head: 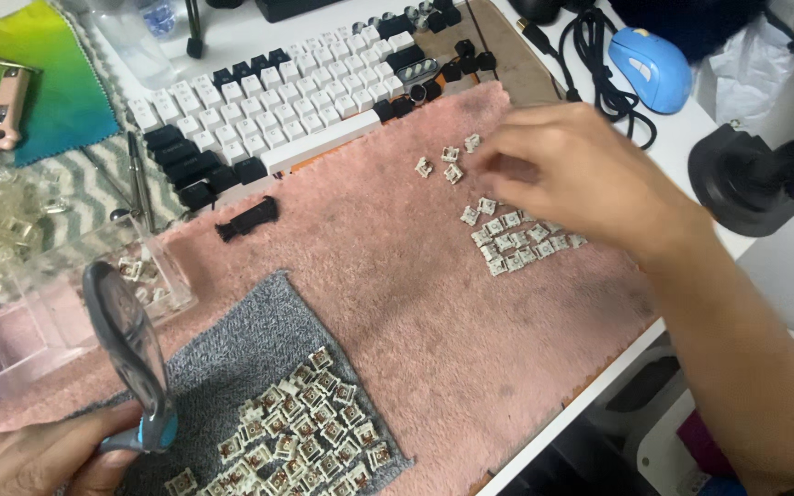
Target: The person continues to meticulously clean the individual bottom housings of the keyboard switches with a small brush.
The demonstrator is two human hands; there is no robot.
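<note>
pink fuzzy towel (397, 303) covers most of the desk, so i'll place everything off that. lying across the towel's far edge is one black and white keyboard (277, 92) with a few keycaps pulled off at its right end. right hand (572, 174) is over the towel's right part, fingers curled close together like a pinch, but i can't tell if there's actually a switch between them since the hand hides it. just left of those fingertips sit four loose key switches (450, 163), three in a little bunch and one off to the side. under and just near of the hand there's a tidy block of switches (512, 243), roughly fifteen showing, rest covered by the hand.

left hand (57, 455) is at the towel's near left corner, closed around the blue-grey handle of one magnifying glass (126, 344), lens tilted up. one grey cloth (250, 367) lies on the near part of the towel with a big heap of switches (296, 432) on it, too many to count, several dozen easy. one black keycap puller (248, 219) lies on the towel near the keyboard. one blue mouse (650, 66) sits past the towel's far right corner.
</note>
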